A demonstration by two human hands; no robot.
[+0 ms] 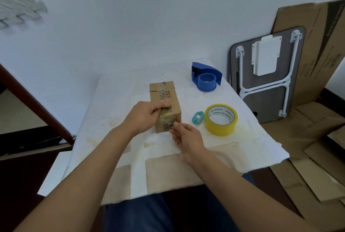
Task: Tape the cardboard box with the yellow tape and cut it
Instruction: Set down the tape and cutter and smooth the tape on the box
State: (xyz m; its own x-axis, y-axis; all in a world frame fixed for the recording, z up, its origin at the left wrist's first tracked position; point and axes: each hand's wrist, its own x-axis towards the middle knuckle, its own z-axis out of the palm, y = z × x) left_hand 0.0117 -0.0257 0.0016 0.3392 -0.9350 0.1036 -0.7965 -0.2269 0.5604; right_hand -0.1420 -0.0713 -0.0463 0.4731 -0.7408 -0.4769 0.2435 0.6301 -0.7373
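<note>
A small brown cardboard box lies lengthwise on the white cloth-covered table, with shiny tape along its top seam and down its near face. My left hand grips the box's near top edge, fingers pressed on the tape. The fingertips of my right hand touch the near face at its lower right corner. The yellow tape roll lies flat to the right of the box. Between box and roll lies a small teal cutter.
A blue tape dispenser stands at the table's far right. A folded grey table leans on the wall to the right, with flattened cardboard on the floor. A dark wooden frame is at left.
</note>
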